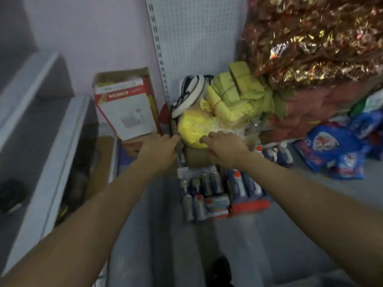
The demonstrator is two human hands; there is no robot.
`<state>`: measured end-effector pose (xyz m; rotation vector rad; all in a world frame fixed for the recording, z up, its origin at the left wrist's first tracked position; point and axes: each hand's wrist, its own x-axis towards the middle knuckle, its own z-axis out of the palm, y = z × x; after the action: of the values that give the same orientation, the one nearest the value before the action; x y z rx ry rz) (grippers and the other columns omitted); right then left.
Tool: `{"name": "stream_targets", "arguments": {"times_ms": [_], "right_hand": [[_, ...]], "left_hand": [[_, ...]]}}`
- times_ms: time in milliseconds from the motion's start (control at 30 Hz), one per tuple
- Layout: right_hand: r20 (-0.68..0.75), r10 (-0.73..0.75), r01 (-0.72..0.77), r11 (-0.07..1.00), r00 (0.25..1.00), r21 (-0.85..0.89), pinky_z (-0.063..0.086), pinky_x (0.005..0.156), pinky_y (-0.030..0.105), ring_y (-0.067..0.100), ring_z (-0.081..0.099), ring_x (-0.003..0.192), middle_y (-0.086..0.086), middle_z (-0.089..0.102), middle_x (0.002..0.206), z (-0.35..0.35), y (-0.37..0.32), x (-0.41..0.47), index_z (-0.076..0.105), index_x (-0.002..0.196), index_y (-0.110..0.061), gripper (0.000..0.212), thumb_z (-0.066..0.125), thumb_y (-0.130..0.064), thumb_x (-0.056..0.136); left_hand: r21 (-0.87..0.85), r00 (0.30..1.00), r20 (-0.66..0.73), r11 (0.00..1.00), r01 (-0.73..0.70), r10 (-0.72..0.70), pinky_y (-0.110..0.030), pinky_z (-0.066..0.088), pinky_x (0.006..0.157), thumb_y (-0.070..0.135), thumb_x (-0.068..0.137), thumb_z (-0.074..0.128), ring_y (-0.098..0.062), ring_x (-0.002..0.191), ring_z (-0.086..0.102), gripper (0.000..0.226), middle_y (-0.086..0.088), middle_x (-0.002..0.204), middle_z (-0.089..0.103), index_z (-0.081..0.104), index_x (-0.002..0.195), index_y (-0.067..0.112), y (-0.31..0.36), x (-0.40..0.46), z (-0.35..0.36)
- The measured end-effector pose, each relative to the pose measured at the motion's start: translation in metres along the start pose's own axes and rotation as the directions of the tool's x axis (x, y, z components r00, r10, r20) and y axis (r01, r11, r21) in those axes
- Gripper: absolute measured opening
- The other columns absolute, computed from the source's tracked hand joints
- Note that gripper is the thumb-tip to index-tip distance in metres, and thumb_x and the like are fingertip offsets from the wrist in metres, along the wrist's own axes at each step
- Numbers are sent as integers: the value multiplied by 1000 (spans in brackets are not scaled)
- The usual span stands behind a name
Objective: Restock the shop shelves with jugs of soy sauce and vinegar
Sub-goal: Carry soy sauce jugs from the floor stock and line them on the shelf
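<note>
A shop corner: grey floor (310, 214), a white pegboard (196, 38) at the back, a chest freezer (41, 125) along the left. Heaped at the pegboard's foot are shiny red-gold packs (310, 38), yellow bundles (234, 94) and a yellow bag (194, 127) on top of a cardboard box (199, 158); blue bags (331, 150) lie to the right.

In front of the box stands a shrink-wrapped pack of bottles (215, 191) on the floor, caps up, long axes upright — whether these are the soy sauce or vinegar I cannot tell, and no jug is plainly in view.

Both arms reach to the box. The left hand (159, 150) seems to grip its left edge, though blur hides the fingers. The right hand (223, 146) rests on the box top against the yellow bag, fingers bent loosely, holding nothing.

This looks like the fetching step — getting at stock. Next the box probably needs a firm two-sided hold and a straight pull clear of the heap, without tipping the yellow bag.
</note>
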<state>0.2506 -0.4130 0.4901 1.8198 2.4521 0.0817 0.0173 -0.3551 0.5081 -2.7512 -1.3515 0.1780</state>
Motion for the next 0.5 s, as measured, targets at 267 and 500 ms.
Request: {"name": "stream_targets", "arguments": {"times_ms": [267, 500], "right_hand": [[180, 191, -219, 964, 965, 149, 43, 73, 39, 38, 57, 110, 12, 54, 128, 180, -4, 68, 47, 136, -17, 36, 53, -22, 100], [345, 425, -527, 795, 837, 300, 52, 70, 45, 39, 62, 97, 12, 61, 112, 384, -62, 120, 58, 124, -14, 33, 61, -19, 91]], "left_hand": [[-129, 929, 354, 989, -67, 109, -48, 45, 103, 33, 106, 45, -34, 133, 49, 59, -9, 150, 47, 24, 160, 25, -50, 100, 182], [-192, 803, 514, 953, -233, 300, -50, 47, 100, 28, 104, 48, -33, 125, 52, 61, -8, 143, 50, 21, 158, 27, -98, 180, 390]]}}
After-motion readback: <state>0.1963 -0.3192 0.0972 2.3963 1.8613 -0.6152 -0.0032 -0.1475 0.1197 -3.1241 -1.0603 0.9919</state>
